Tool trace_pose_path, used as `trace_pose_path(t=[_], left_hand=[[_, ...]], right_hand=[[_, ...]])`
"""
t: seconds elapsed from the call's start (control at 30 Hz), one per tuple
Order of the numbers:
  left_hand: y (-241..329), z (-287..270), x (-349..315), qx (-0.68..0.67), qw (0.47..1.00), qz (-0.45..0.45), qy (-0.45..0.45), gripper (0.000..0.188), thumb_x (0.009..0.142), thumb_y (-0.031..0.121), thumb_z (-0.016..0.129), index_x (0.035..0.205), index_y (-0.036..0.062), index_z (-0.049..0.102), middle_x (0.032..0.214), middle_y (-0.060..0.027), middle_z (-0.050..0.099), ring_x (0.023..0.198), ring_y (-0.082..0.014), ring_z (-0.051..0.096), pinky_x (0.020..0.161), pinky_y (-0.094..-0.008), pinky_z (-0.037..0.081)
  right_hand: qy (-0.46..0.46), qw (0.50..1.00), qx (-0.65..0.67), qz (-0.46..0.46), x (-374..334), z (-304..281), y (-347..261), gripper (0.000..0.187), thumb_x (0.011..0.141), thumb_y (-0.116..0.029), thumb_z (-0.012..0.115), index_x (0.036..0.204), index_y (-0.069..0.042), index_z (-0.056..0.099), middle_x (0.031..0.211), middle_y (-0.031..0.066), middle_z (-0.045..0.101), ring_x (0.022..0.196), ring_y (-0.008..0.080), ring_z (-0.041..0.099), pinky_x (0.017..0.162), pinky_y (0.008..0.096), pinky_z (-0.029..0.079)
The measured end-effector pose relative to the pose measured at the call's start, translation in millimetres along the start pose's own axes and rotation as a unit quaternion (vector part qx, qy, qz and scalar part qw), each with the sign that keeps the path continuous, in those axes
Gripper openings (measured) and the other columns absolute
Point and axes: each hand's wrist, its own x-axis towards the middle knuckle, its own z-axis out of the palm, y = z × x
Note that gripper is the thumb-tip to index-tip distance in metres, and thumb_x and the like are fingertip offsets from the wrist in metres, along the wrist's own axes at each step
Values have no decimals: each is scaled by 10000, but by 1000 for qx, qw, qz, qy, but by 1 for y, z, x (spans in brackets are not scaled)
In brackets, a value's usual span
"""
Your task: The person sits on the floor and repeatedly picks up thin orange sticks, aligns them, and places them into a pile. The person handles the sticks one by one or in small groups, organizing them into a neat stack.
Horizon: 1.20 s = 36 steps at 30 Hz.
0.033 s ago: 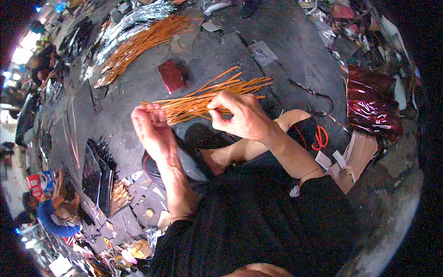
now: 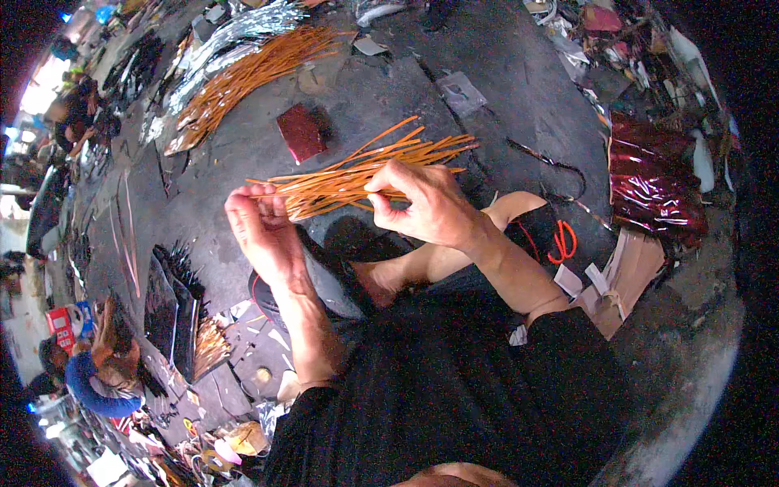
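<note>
Thin orange strips (image 2: 333, 188) lie in a loose bundle before me, their ends fanning out to the right. At the bundle's left end, my left hand (image 2: 268, 239) has its fingers curled in, with a thin orange strip crossing the fingertips. My right hand (image 2: 426, 203) is over the right part of the bundle, thumb and forefinger pinched together on a strip; its other fingers are folded and cover some strips behind it. A dark red block (image 2: 301, 135) rests on the floor just beyond the bundle.
Beyond, to the left, lies a larger pile of orange strips (image 2: 243, 81) beside silvery strips (image 2: 235, 36). Dark red shiny sheets (image 2: 653, 183) and cardboard (image 2: 629, 280) are on the right. A black folded sheet (image 2: 174, 316) stands at the left. Another person (image 2: 97, 377) sits far left.
My left hand has shifted slightly to the left. My right hand stays in the same place over the strips.
</note>
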Motion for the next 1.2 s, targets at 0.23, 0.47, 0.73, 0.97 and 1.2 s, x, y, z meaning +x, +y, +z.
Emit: trace_pose_path(t=[0.23,0.47,0.73,0.97,1.2], left_hand=[[25,-51,30,-84,996,0,-4,212,956,246,588,1063,64,608,1025,-44,644,972,-169,614,812,-267,557],[56,-105,60,-154,987,-8,-40,219,940,248,597,1039,58,642,1012,-54,671,960,-184,645,797,-272,572],[72,-131,69,-173,985,-10,-13,220,939,230,594,1022,36,654,1021,-78,689,970,-206,661,791,-306,584],[79,-157,84,-167,985,-19,-45,227,940,227,584,1012,20,643,996,-100,683,926,-200,672,795,-290,585],[81,-177,91,-141,989,-15,-44,219,940,230,581,1010,26,620,999,-107,662,867,-157,663,796,-272,579]], right_hand=[[-16,1000,-7,2,-8,-8,4,203,729,-26,727,879,-69,596,784,72,666,685,233,679,608,336,532],[-33,998,-54,9,-20,-27,9,202,723,-34,732,877,-71,608,783,65,671,701,249,680,634,340,534],[-40,997,-57,33,-37,-40,15,185,724,-25,724,859,-60,603,790,70,670,697,242,681,628,341,541],[-43,994,-81,60,-48,-55,22,176,725,-44,730,850,-53,607,802,78,674,712,246,683,643,344,547],[-64,991,-78,83,-53,-62,21,173,739,-59,737,857,-50,612,828,71,672,767,242,683,688,345,548]])
